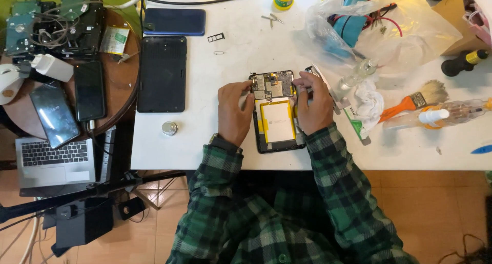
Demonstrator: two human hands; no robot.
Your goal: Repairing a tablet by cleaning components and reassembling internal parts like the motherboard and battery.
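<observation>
Tablet [277, 118] (opened) between both hands.

Both hands sit close together, palms down: left hand [233, 112] with fingers curled, right hand [313, 103] with fingertips pinched; both forearms angle inward.

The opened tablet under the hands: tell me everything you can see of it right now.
The opened tablet lies flat on the white table, near its front edge, back cover off. A green-and-metal circuit board fills its upper part; below sits a pale rectangular battery edged with yellow tape, all in a black frame. The left hand rests on its left edge and the right hand on its right, fingers at the board's upper corners.
</observation>
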